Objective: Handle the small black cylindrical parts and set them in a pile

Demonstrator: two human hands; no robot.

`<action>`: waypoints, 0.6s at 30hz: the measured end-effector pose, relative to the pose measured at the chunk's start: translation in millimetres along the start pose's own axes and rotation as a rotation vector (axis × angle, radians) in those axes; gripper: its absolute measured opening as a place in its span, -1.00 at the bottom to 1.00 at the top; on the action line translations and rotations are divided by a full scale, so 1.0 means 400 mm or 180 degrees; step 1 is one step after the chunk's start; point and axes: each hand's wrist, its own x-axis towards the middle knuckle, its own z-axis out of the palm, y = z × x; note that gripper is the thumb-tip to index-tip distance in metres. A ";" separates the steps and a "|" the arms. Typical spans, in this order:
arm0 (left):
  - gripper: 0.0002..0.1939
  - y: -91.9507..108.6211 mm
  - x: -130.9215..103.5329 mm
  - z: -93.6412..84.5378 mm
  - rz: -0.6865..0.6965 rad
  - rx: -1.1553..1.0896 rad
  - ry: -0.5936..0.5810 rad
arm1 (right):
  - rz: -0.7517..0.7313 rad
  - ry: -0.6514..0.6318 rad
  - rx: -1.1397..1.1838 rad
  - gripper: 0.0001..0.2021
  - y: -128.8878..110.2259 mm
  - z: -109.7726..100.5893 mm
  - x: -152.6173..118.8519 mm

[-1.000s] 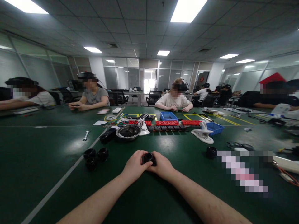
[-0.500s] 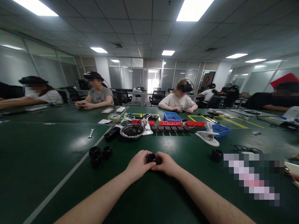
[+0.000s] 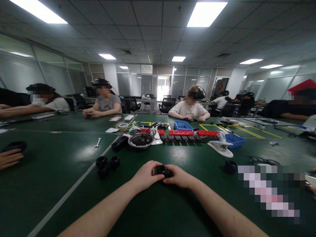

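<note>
A green worktop (image 3: 138,210) fills the lower frame. At its lower centre, the person's left hand (image 3: 147,176) and right hand (image 3: 182,178) each keep a narrow grip on opposite sides of one black ring (image 3: 162,170). White clip (image 3: 220,147), right of centre; steel bowl (image 3: 141,140), left of centre. Three loose rings (image 3: 103,171) cluster at left; a lone ring (image 3: 231,167) sits at right. Wrench (image 3: 98,143), left, above the cluster.

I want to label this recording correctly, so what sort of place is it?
Probably a shared workshop or training room: a big green worktable, a wrench and blue trays.
</note>
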 end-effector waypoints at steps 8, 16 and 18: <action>-0.67 0.000 0.000 0.021 -0.0169 0.0025 0.0290 | 0.0435 0.0619 -0.0424 -0.68 -0.001 0.040 0.011; -0.61 0.007 -0.007 0.019 -0.0141 0.0056 0.0331 | 0.0189 0.0577 -0.0428 -0.50 -0.020 0.048 -0.002; -0.48 -0.002 -0.007 0.015 -0.0074 -0.0191 0.0207 | 0.0036 0.0378 -0.0282 -0.42 -0.019 0.033 -0.004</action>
